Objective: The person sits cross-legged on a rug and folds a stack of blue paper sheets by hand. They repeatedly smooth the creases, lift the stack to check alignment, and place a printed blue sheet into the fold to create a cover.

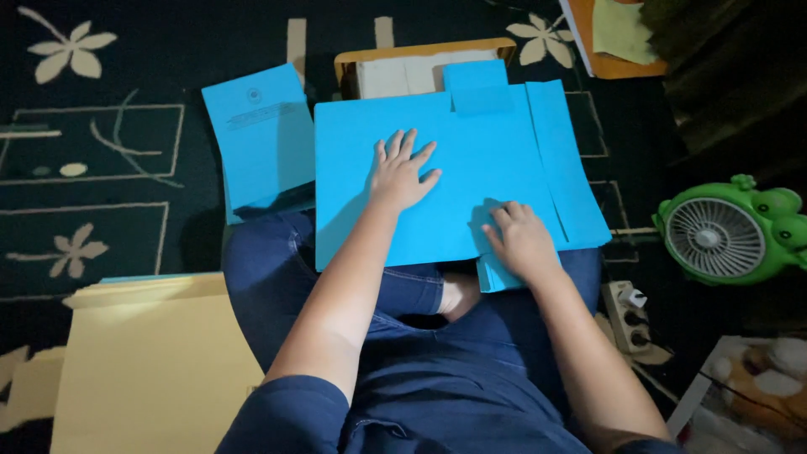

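your left hand (402, 174) lies flat, fingers spread, on the blue folder sheet (487, 160) across your lap, your right hand (521, 240) pressing its folded lower edge, with a blue printed stack (261, 134) left, yellow paper (143, 370) nearer, a green fan (730, 231) right.

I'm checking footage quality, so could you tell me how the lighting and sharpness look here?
Head view: light falls brightly on the blue sheet and both hands, left hand casting a soft shadow; the patterned carpet and corners sink into darkness; the soft toy is dim and blurred.
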